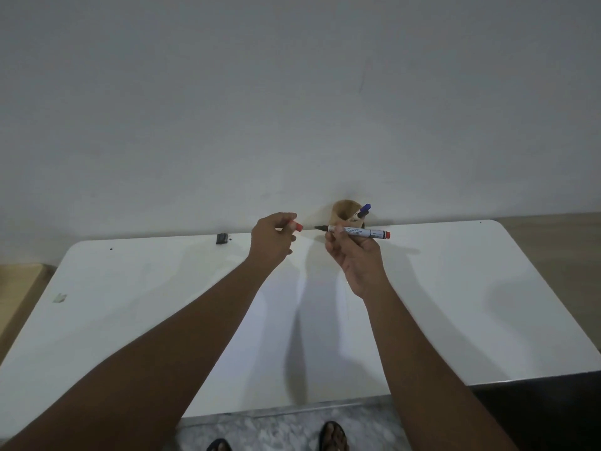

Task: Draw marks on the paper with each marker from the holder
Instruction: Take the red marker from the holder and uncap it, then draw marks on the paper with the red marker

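Observation:
My right hand (353, 255) grips an uncapped red marker (361, 232), held level above the table with its dark tip pointing left. Just left of that tip, my left hand (272, 242) pinches the red cap (296, 226), a small gap between the two. Behind the hands, a brown cup holder (344, 213) stands at the table's far edge against the wall, with a blue-capped marker (365, 209) leaning in it. A white paper sheet (286, 336) lies on the white table under my forearms; its edges are faint.
The white table (130, 304) has rounded corners and ends at the wall. A small dark clip-like object (221, 238) sits at the far edge on the left, and a small scrap (60, 297) lies near the left side. My feet in sandals (333, 437) show below the near edge.

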